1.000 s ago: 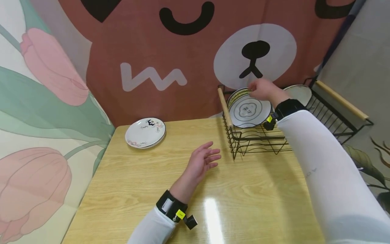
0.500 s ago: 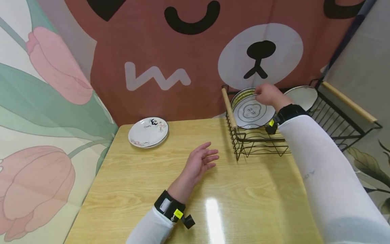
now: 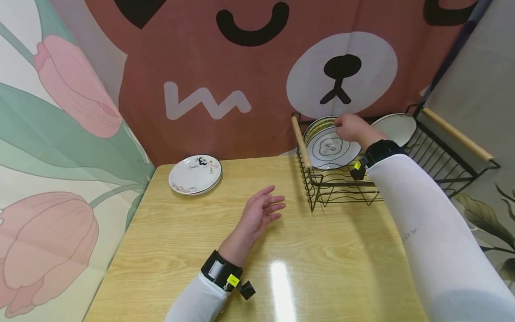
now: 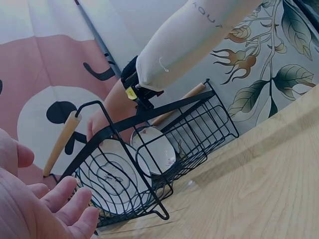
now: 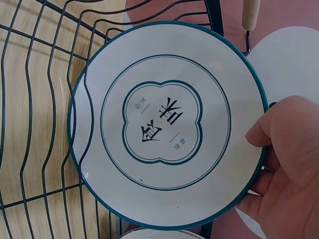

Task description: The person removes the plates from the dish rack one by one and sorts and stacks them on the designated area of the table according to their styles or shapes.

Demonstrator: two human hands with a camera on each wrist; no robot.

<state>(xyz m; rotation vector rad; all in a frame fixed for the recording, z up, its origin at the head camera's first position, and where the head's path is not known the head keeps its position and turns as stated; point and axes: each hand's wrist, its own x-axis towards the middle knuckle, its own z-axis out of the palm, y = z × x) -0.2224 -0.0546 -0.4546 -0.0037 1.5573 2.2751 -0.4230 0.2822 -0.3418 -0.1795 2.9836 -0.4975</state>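
Pinched just at the rim by the R hand (image 3: 355,128), the plate (image 3: 331,149) in the rack (image 3: 338,184) below it could be chipped b/c of a slip or snag, w/ nothing held by the loose-fingered L hand (image 3: 259,212).

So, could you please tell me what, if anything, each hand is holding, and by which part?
The right hand pinches the white plate by its dark green rim, thumb over the face; the left hand holds nothing.
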